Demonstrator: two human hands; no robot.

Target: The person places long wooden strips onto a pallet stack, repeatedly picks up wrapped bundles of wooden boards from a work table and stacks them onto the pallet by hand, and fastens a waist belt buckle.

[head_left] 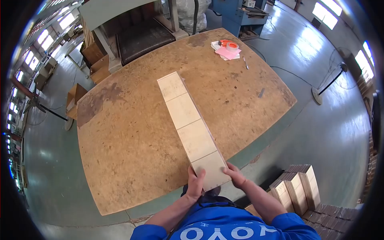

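Note:
A long, pale wooden board [195, 132], marked across by several thin dark lines, reaches from my body out over the worktable [132, 148]. My left hand [195, 183] grips its near end on the left edge, thumb on top. On the right edge of the same end, my right hand [235, 176] holds it, also with the thumb on the upper face. The fingers of both hands are mostly hidden beneath the board. Whether the far end rests on the tabletop, I cannot tell.
Tape rolls [231, 47] lie on pink and white papers [227, 54] at the far right of the table, near a pen [245, 63]. Stacked boards [296, 188] stand on the floor at right. A machine with a black conveyor belt [144, 40] adjoins the back edge.

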